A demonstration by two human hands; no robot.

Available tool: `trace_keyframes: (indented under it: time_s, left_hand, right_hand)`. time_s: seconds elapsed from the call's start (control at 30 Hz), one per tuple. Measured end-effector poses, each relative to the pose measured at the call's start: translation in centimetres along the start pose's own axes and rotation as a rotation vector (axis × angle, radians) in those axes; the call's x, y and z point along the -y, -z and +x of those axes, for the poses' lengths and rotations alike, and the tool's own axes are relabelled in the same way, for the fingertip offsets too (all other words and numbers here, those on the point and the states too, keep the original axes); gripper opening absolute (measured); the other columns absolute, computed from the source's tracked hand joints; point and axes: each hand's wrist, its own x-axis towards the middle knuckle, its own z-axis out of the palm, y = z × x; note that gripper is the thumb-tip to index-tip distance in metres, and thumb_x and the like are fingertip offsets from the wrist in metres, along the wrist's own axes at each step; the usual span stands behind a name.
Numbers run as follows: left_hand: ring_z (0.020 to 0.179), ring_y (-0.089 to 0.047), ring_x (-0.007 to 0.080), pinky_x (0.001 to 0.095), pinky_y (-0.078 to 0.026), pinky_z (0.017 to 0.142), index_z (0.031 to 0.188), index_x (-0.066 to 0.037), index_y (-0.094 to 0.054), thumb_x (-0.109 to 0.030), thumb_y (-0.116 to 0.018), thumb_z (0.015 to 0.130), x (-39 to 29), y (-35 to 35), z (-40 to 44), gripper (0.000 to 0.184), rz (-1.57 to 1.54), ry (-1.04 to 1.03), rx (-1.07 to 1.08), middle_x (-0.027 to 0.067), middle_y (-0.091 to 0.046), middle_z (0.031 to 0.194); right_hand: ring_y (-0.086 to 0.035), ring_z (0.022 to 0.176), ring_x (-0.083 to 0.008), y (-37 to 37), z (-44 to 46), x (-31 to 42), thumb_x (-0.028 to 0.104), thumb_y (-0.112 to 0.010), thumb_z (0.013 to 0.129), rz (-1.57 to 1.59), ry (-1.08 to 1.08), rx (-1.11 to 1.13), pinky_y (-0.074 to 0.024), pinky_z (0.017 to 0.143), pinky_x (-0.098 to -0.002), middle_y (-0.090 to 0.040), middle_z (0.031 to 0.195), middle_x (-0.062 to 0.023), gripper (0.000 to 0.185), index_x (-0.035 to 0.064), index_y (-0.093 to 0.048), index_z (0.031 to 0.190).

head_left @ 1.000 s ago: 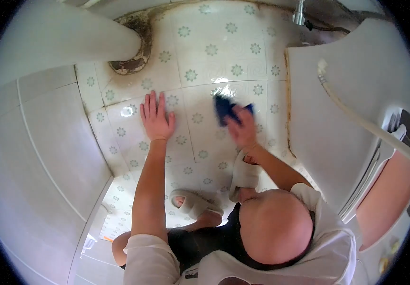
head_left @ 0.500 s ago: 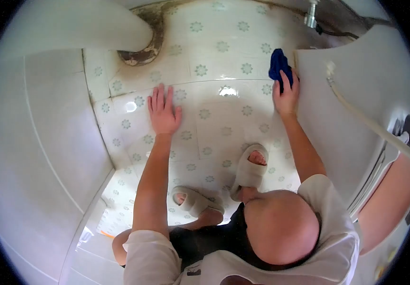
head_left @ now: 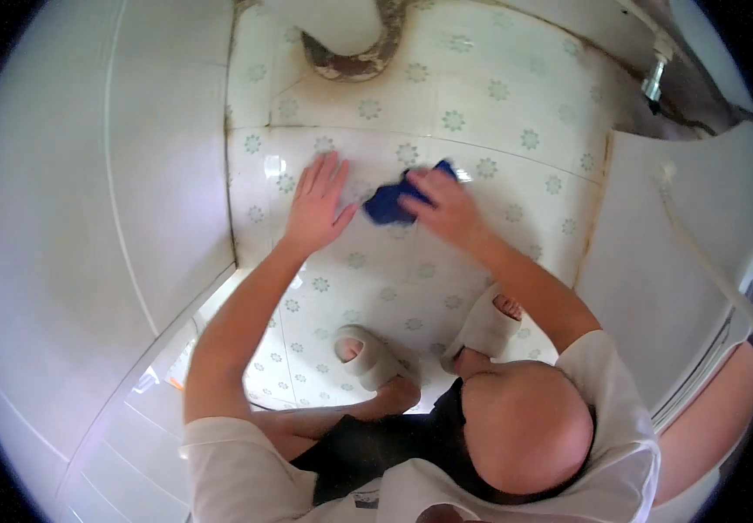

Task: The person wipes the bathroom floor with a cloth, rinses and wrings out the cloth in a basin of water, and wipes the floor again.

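Flat on the patterned tile floor (head_left: 367, 261) rests my left hand (head_left: 317, 205), its fingers stretched out and nothing in them. A dark blue cloth (head_left: 389, 202) lies bunched against the tiles to the right of that hand. My right hand (head_left: 446, 207) grips the cloth from its right side, slightly blurred, with the fingers over it. Part of the cloth is hidden under the fingers.
A white pedestal base (head_left: 333, 22) with a dark stained ring stands at the far side. A tiled wall (head_left: 167, 174) rises on the left. At right are a white panel (head_left: 655, 227), a hose (head_left: 712, 261) and a metal valve (head_left: 654, 83). My slippered feet (head_left: 372, 359) are below.
My right hand has swept left across the floor with the blue cloth, from beside the white panel to near my left hand. The camera view has shifted; my left hand stays flat.
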Motion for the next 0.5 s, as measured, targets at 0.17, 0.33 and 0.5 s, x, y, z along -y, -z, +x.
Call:
trace_keyframes:
  time_s: [0.17, 0.33, 0.5]
  left_hand:
    - [0.155, -0.024, 0.0487, 0.0548, -0.030, 0.125, 0.165, -0.008, -0.029, -0.036, -0.077, 0.091, 4.9, 4.4, -10.2, 0.092, -0.024, 0.200, 0.201, 0.0242, -0.018, 0.172]
    - [0.155, -0.025, 0.0485, 0.0524, -0.032, 0.125, 0.167, -0.009, -0.023, -0.035, -0.079, 0.090, 6.7, 3.2, -18.2, 0.099, -0.125, 0.324, 0.138, 0.0252, -0.016, 0.172]
    - [0.157, -0.024, 0.0471, 0.0536, -0.029, 0.126, 0.166, -0.008, -0.026, -0.033, -0.070, 0.096, 5.6, -1.1, -20.8, 0.087, -0.118, 0.324, -0.024, 0.0230, -0.019, 0.173]
  right_hand:
    - [-0.054, 0.133, -0.0459, 2.3, 6.2, -8.4, 0.008, -0.072, 0.088, -0.226, -0.435, -0.255, -0.0462, 0.111, -0.0543, -0.055, 0.148, -0.0219, 0.042, 0.0145, -0.070, 0.129]
    - [-0.053, 0.134, -0.0455, -0.2, 8.4, -7.7, 0.005, -0.071, 0.086, -0.196, -0.308, -0.161, -0.0452, 0.112, -0.0535, -0.054, 0.150, -0.0192, 0.046, 0.0147, -0.069, 0.131]
    - [-0.053, 0.139, -0.0396, -0.4, 7.6, -1.5, -0.002, -0.070, 0.083, 0.111, 0.190, 0.431, -0.0454, 0.116, -0.0503, -0.056, 0.150, -0.0166, 0.048, 0.0131, -0.069, 0.128]
